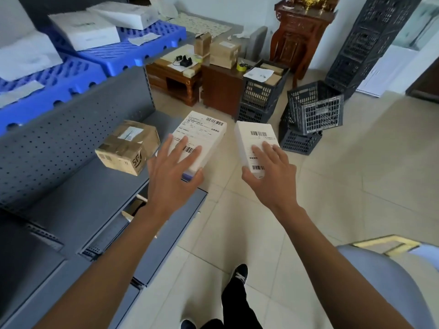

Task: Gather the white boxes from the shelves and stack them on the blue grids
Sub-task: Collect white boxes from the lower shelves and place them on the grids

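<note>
Nearest, two bare forearms are seen reaching forward over a pale tiled floor [332,176], with a dark trouser leg and shoe below. A white box [209,131] is held by the left hand [171,172]: the fingers are spread flat over its labelled top and the thumb is hooked under its near corner. A second white box [255,136], narrower and also barcoded, is gripped by the right hand [273,174], fingers spread across the label, thumb on the left edge. Both boxes are held in the air, side by side but apart; their undersides are hidden.

Just left, a taped brown cardboard carton [128,146] is set on a grey metal shelf [78,198] backed by perforated sheet. Above it, blue grids [133,53] of moulded plastic are laid out, with several flat white boxes [83,29] resting on them; those at the left edge are cut off.

Farther back, dark slatted plastic crates [313,108] are stacked by carved wooden furniture [299,32]. Small items there are too blurred to identify.
</note>
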`<state>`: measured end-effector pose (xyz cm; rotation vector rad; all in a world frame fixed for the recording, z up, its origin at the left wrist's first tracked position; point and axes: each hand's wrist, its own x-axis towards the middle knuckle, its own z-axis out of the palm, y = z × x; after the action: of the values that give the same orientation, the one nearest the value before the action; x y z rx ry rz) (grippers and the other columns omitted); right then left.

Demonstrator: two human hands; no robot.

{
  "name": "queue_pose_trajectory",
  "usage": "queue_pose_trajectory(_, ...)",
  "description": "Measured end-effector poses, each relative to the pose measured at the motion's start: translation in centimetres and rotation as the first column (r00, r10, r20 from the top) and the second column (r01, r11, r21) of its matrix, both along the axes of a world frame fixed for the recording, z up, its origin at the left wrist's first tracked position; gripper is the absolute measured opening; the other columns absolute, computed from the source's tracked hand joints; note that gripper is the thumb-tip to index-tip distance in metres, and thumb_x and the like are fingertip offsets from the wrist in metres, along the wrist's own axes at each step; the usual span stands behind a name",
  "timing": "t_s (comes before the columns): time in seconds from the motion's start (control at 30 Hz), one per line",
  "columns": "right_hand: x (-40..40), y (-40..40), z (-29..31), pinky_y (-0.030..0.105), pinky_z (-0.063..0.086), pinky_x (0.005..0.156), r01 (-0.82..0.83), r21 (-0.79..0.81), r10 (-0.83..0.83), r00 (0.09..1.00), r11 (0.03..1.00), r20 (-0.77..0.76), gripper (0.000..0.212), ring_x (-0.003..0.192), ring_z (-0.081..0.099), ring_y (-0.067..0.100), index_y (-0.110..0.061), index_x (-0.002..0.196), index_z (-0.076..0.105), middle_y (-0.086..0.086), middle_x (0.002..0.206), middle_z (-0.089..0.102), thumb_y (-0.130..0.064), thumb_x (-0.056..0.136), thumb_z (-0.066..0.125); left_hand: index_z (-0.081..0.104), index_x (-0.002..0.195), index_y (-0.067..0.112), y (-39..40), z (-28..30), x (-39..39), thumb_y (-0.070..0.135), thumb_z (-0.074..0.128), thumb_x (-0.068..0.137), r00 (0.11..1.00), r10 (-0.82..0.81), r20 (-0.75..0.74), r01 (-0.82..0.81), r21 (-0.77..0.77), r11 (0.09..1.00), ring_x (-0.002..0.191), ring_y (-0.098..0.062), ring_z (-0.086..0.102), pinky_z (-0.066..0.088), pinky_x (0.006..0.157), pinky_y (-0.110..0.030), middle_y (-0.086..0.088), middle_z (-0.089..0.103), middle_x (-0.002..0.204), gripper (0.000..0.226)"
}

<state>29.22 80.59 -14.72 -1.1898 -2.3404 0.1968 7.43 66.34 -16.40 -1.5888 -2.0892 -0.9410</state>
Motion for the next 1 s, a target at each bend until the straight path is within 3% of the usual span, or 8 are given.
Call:
queue_pose_trajectory(0.17, -1.9, 6.8, 1.1, 0.052, 0.038, 0.101, -0.036, 0.036, 0.038, 0.998, 0.999, -0.042, 0.061, 0.145, 0.033, 0.026, -0.028, 0.14, 0.055, 0.0, 0.154, 0.045, -0.056, 0.086, 0.055, 0.067, 0.132, 0.023, 6.7, 2.0, -1.6, 0.05, 0.055, 0.092, 0.998, 0.001, -0.059, -0.002, -0.012, 1.0, 0.146, -0.036, 0.037, 0.045, 0.095, -0.058, -0.008, 0.053, 0.15, 0.05)
queue_pose_trajectory(0.33, -4.8, 14.5, 4.4, 0.05, 0.037, 0.102, -0.099, 0.085, 0.106, 0.99, 0.992, -0.094, 0.064, 0.144, 0.035, 0.025, -0.03, 0.141, 0.054, -0.001, 0.155, 0.045, -0.061, 0.085, 0.05, 0.065, 0.131, 0.027, 12.9, 6.0, -3.1, 0.049, 0.055, 0.088, 0.99, 0.107, -0.093, -0.111, -0.038, 0.993, 0.146, -0.034, 0.037, 0.041, 0.092, -0.057, -0.006, 0.053, 0.15, 0.05)
queue_pose_trajectory(0.57, -10.0, 21.5, 7.7, 0.051, 0.044, 0.098, -0.203, 0.142, 0.222, 0.966, 0.969, -0.133, 0.066, 0.14, 0.04, 0.025, -0.029, 0.137, 0.058, 0.001, 0.151, 0.05, -0.064, 0.082, 0.047, 0.065, 0.134, 0.031, 17.2, 10.8, -4.9, 0.05, 0.054, 0.089, 0.978, 0.206, -0.004, -0.206, 0.014, 0.978, 0.15, -0.028, 0.03, 0.034, 0.096, -0.05, -0.001, 0.05, 0.153, 0.049)
queue_pose_trajectory(0.7, -13.6, 23.3, 8.9, 0.052, 0.041, 0.099, -0.276, 0.135, 0.297, 0.939, 0.951, -0.171, 0.066, 0.14, 0.038, 0.024, -0.028, 0.138, 0.058, 0.0, 0.152, 0.048, -0.062, 0.082, 0.047, 0.064, 0.135, 0.033, 18.4, 12.7, -6.9, 0.051, 0.054, 0.089, 0.966, 0.258, 0.005, -0.258, 0.018, 0.966, 0.15, -0.027, 0.03, 0.034, 0.1, -0.054, 0.003, 0.049, 0.153, 0.05)
queue_pose_trajectory(0.87, -18.6, 24.6, 11.1, 0.055, 0.039, 0.102, -0.372, 0.115, 0.389, 0.889, 0.921, -0.242, 0.063, 0.142, 0.036, 0.024, -0.028, 0.139, 0.057, -0.002, 0.153, 0.046, -0.06, 0.084, 0.052, 0.062, 0.136, 0.036, 18.7, 15.1, -9.8, 0.051, 0.058, 0.09, 0.944, 0.272, 0.188, -0.295, 0.109, 0.949, 0.149, -0.022, 0.032, 0.035, 0.112, -0.059, 0.004, 0.051, 0.152, 0.049)
queue_pose_trajectory(1.0, -22.7, 25.3, 12.5, 0.056, 0.046, 0.097, -0.405, 0.185, 0.446, 0.813, 0.895, -0.376, 0.058, 0.136, 0.046, 0.026, -0.025, 0.132, 0.064, 0.0, 0.145, 0.056, -0.058, 0.084, 0.058, 0.062, 0.136, 0.035, 17.7, 16.7, -12.8, 0.052, 0.057, 0.092, 0.927, 0.34, 0.16, -0.361, 0.131, 0.923, 0.149, -0.022, 0.033, 0.036, 0.112, -0.059, 0.003, 0.052, 0.151, 0.048)
